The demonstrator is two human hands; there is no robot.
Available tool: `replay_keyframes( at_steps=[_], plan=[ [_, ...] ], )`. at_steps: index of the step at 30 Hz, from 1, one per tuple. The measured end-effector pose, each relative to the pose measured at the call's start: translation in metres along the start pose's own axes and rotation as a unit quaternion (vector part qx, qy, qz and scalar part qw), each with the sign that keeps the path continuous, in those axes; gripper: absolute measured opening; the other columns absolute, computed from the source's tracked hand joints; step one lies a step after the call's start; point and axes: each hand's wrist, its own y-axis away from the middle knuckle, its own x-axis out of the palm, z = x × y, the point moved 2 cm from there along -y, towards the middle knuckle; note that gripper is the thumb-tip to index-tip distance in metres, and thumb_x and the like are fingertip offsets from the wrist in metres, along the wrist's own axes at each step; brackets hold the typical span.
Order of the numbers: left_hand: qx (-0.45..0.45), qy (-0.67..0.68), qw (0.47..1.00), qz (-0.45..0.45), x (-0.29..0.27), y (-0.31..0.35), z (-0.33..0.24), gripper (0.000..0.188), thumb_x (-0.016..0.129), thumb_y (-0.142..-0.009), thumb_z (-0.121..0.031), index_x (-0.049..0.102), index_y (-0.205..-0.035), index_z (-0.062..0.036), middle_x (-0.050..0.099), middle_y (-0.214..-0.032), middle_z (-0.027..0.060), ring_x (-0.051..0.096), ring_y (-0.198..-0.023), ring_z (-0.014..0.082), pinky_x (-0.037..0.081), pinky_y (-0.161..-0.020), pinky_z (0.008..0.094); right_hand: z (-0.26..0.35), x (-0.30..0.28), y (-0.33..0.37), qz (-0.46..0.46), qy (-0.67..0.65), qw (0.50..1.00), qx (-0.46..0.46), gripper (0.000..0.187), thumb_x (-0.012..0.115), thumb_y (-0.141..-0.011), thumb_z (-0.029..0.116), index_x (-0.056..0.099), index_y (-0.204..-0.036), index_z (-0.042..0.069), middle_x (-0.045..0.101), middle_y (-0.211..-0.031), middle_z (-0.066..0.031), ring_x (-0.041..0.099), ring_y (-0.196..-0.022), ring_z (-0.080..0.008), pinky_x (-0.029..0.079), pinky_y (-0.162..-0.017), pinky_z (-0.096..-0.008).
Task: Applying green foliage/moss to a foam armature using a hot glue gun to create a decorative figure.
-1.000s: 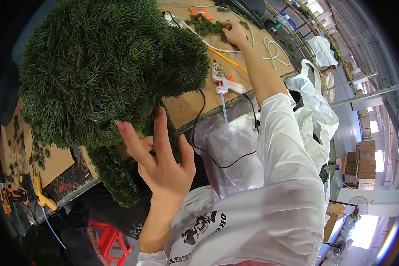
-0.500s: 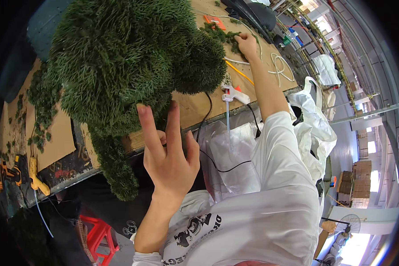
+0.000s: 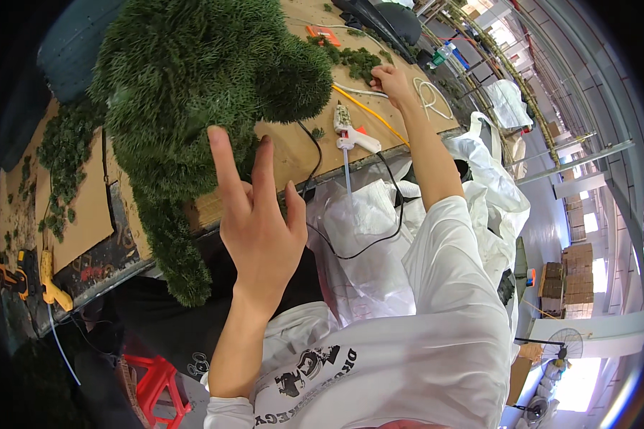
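The right hand is bent over little green bits, to the right of the big bush. Its thumb and finger look close together, but I can't tell if that grip pinches a bit or just touches one. The left hand has its grip spread, with fingers apart and pointing up, in front of the bush. I can't tell if a tip touches the leaves, and I see nothing held.

The right hand has just slid a little way along the bits, toward the person's side. The left hand has kept nearly the same shape. To me, that means the right hand is busy picking about in the bits, while the left one just waits by the bush.

The bush sits on the far side of the left hand, on the brown-covered tabletop. It is dark green, thick and spiky, like lots of soft needles. A round lump sticks out on its right, and a long green piece hangs down below it, past the edge.

Right of the bush lie one loose sprig, a white glue gun and a yellow cord. Left of the bush are more green bits and a yellow glue gun. Below the bush is a red stool.
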Motion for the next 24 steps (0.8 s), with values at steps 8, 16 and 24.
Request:
replay_keyframes(
  at_steps=[8, 16, 24],
  plan=[
    [0.037, -0.04, 0.998, -0.023, -0.005, 0.0, -0.002, 0.057, 0.071, -0.082, -0.002, 0.058, -0.138, -0.0016, 0.03, -0.164, 0.0274, 0.063, -0.087, 0.0255, 0.056, -0.074, 0.0343, -0.026, -0.02, 0.013, -0.069, 0.171, 0.982, 0.041, 0.016, 0.063, -0.1, 0.015, 0.066, -0.092, 0.001, 0.058, -0.072, -0.0018, 0.053, -0.055, -0.0113, 0.043, -0.051, -0.0294],
    [0.045, -0.034, 0.998, -0.034, -0.004, 0.001, 0.003, 0.051, 0.07, -0.08, -0.002, 0.062, -0.131, 0.0017, 0.035, -0.164, 0.0231, 0.064, -0.089, 0.0271, 0.058, -0.076, 0.0353, 0.032, -0.016, 0.075, 0.036, 0.05, 0.997, 0.045, 0.025, 0.052, -0.101, 0.006, 0.066, -0.116, -0.007, 0.057, -0.085, -0.0027, 0.059, -0.07, -0.0122, 0.05, -0.065, -0.0291],
    [0.083, -0.039, 0.991, -0.096, -0.001, 0.001, 0.009, 0.047, 0.071, -0.076, -0.001, 0.066, -0.123, 0.0032, 0.037, -0.165, 0.0166, 0.059, -0.078, 0.0225, 0.057, -0.067, 0.0326, 0.152, 0.047, 0.221, 0.132, 0.105, 0.982, -0.089, 0.033, 0.065, -0.094, -0.007, 0.065, -0.127, -0.01, 0.073, -0.111, -0.0157, 0.074, -0.094, -0.0191, 0.061, -0.089, -0.0314]
  ],
)
